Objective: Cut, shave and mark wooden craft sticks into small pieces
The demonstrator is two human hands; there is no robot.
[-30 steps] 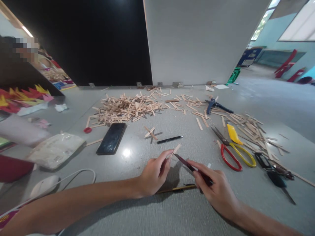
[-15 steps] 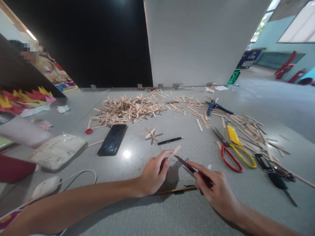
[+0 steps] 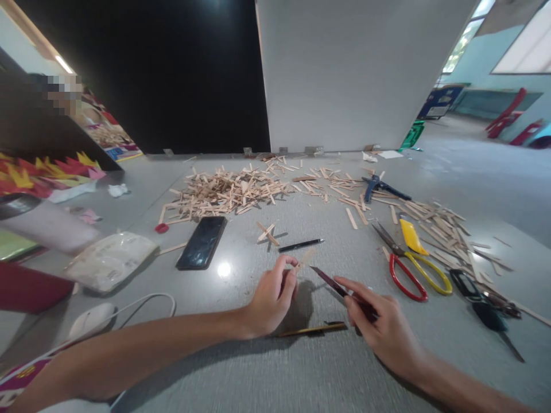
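Between the thumb and fingers of my left hand (image 3: 272,298) is a small flat wooden stick (image 3: 307,257), its upper end blurred. My right hand (image 3: 383,324) is closed around a dark red craft knife (image 3: 330,281). The blade points up and left toward the stick, with a small gap between them. Beneath my hands, a thin yellow-and-black tool (image 3: 316,330) lies on the grey table (image 3: 275,378). Just beyond my left hand are a black pen (image 3: 300,245) and a few crossed sticks (image 3: 267,233).
A large heap of wooden sticks (image 3: 228,192) lies at the back. To the right are red-and-yellow-handled scissors (image 3: 407,275), blue cutters (image 3: 379,186), more sticks and keys (image 3: 499,303). A phone (image 3: 201,243), plastic packet (image 3: 112,261) and white mouse (image 3: 92,319) sit left. Upright panels (image 3: 336,74) stand behind.
The knife tip has moved slightly away from the stick. My left fingers have shifted on the stick, which now looks blurred. The whole view has moved a little.
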